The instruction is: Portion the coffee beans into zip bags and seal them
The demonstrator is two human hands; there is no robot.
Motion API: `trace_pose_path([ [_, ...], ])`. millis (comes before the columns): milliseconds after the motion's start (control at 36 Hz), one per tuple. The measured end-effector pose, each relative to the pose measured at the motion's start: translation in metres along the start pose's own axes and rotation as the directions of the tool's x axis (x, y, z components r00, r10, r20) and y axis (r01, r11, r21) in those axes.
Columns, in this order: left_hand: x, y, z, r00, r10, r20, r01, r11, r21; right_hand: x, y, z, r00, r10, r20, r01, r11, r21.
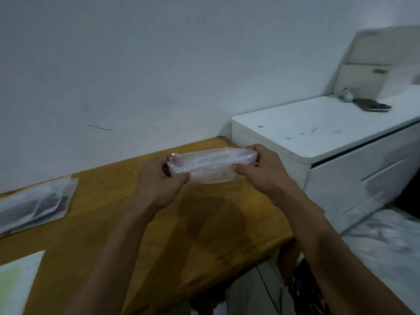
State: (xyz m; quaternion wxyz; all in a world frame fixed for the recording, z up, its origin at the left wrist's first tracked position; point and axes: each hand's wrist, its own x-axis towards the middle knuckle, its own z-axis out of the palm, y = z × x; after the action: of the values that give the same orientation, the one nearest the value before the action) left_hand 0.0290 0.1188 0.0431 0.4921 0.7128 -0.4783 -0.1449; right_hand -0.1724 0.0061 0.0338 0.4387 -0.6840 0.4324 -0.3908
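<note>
Clear plastic zip bag point(210, 165) held up in the air over the wooden worktop point(159, 223), stretched sideways between both hands. Left hand point(159, 185) pinches the bag's left end, thumb on the near side, fingers curled round the back; grip clenched on the plastic. Right hand point(261, 169) does the same at the right end, thumb tip pressed on the near face, fingers over the top edge; grip also clenched on the bag. Bag mouth looks spread open toward the camera, contents too blurred to tell, no beans clearly visible inside. Both forearms bare, reaching in from the bottom of the frame. Shadow of the hands falls on the worktop below the bag. At the left edge of the worktop lies a pile of flat bags point(34, 208) with dark contents, well apart from the hands. Pale sheet of paper point(16, 283) at the lower left corner. White cabinet point(329, 144) stands just beside the right end of the worktop, a phone point(371, 105) and a small round object point(347, 94) on top of it. Grey wall point(136, 64) behind. Whole frame motion-blurred.
</note>
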Motion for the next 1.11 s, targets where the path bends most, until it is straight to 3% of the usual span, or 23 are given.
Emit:
trace_pose_path([
  [167,-0.032,0.064,0.096,0.961,0.239,0.141,-0.239,0.971,-0.017,-0.060,0.027,-0.112,0.937,0.013,-0.350,-0.019,1.000,-0.012],
  [333,-0.073,0.094,0.205,0.855,0.342,0.390,-0.330,0.939,-0.098,-0.121,0.081,-0.191,0.766,0.126,-0.630,-0.151,0.988,0.015],
  [444,-0.104,0.089,0.271,0.788,0.368,0.494,-0.411,0.912,-0.024,-0.159,0.128,-0.215,0.647,0.224,-0.729,-0.272,0.961,0.054],
  [611,-0.141,0.059,0.340,0.735,0.235,0.636,-0.386,0.916,0.109,-0.197,0.199,-0.219,0.564,0.375,-0.735,-0.466,0.880,0.092],
  [861,-0.154,0.006,0.391,0.611,-0.011,0.791,-0.334,0.903,0.271,-0.205,0.275,-0.198,0.579,0.585,-0.568,-0.666,0.741,0.085],
  [1000,-0.152,-0.003,0.398,0.553,-0.041,0.832,-0.361,0.889,0.283,-0.201,0.309,-0.193,0.631,0.536,-0.561,-0.669,0.742,-0.045],
  [1111,-0.144,-0.005,0.402,0.554,-0.019,0.832,-0.351,0.901,0.254,-0.186,0.292,-0.188,0.595,0.553,-0.583,-0.667,0.744,0.025],
])
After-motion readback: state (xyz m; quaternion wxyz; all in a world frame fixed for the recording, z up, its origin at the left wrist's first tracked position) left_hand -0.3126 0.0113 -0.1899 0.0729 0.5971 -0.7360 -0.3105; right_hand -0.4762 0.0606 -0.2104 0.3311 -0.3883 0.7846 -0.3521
